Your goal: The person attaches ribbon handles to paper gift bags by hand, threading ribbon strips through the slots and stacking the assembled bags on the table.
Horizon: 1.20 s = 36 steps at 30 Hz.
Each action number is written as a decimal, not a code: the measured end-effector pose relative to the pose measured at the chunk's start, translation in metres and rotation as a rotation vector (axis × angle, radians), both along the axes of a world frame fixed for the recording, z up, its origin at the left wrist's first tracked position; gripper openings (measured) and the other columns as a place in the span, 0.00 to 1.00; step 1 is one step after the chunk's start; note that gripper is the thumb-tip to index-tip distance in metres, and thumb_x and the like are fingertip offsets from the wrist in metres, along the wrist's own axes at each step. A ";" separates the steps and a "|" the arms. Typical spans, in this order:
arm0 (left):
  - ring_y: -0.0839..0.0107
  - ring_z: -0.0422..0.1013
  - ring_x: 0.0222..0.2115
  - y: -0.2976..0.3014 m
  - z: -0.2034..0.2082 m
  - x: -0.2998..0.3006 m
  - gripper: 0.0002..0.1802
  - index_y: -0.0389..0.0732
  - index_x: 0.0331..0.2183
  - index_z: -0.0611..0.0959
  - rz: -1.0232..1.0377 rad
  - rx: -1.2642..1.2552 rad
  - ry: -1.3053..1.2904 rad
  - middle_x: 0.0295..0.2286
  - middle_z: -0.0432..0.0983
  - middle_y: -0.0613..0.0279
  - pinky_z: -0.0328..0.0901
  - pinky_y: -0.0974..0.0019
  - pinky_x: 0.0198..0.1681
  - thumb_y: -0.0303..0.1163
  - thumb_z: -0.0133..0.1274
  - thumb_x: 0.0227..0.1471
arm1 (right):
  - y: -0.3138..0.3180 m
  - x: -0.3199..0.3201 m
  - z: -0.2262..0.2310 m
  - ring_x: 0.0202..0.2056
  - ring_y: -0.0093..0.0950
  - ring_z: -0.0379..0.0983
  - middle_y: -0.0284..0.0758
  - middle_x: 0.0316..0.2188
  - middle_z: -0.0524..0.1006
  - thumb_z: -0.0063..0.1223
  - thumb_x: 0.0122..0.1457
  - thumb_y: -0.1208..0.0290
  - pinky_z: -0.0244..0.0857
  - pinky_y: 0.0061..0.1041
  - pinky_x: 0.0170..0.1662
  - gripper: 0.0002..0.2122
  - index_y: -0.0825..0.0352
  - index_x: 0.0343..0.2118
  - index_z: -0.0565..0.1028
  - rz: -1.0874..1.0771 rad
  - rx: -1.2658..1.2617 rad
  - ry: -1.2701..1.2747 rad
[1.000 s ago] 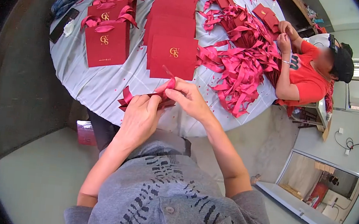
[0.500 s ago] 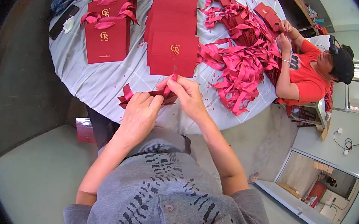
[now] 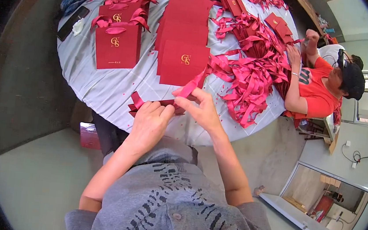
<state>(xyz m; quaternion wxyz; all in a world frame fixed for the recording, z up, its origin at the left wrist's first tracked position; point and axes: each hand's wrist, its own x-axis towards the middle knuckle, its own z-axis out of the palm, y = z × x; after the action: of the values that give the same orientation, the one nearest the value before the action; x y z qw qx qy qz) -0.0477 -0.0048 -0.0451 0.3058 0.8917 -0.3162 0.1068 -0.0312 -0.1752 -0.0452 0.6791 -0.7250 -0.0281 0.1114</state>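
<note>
My left hand (image 3: 150,123) is closed on the edge of a dark red paper gift bag (image 3: 133,108), held at the near edge of the table with its opening upward. Most of the bag is hidden behind my fingers. A loop of pink ribbon (image 3: 137,100) stands up from its left side. My right hand (image 3: 200,111) is beside it, thumb and forefinger pinched on a pink-red ribbon (image 3: 191,87) whose free length rises up and to the right. Just beyond my hands, a stack of flat red bags (image 3: 184,66) with a gold emblem lies on the table.
The round table's pale cloth (image 3: 81,76) is dotted with red scraps. Ribbon-handled bags (image 3: 117,51) lie at left, near a black phone (image 3: 72,23). A heap of pink ribbons (image 3: 249,86) covers the right side. A co-worker in a red shirt (image 3: 317,90) handles bags there.
A longer stretch of ribbon now shows above my right hand, extending up and right. My left hand keeps its hold on the bag. The whole view has shifted slightly. The co-worker's hands have moved apart.
</note>
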 end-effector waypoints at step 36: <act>0.69 0.69 0.22 0.062 -0.064 0.036 0.20 0.31 0.28 0.77 0.419 -0.326 0.978 0.19 0.73 0.56 0.60 0.65 0.26 0.42 0.46 0.55 | 0.033 0.005 -0.048 0.23 0.17 0.66 0.34 0.19 0.74 0.45 0.58 0.69 0.60 0.21 0.28 0.12 0.73 0.26 0.75 -0.374 -0.351 -0.124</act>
<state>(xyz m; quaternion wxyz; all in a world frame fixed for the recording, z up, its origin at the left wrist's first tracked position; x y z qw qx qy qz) -0.0116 0.0571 -0.1089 0.5231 0.8223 0.0675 -0.2135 -0.0260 -0.1420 -0.0934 0.5486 -0.8298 0.0847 -0.0577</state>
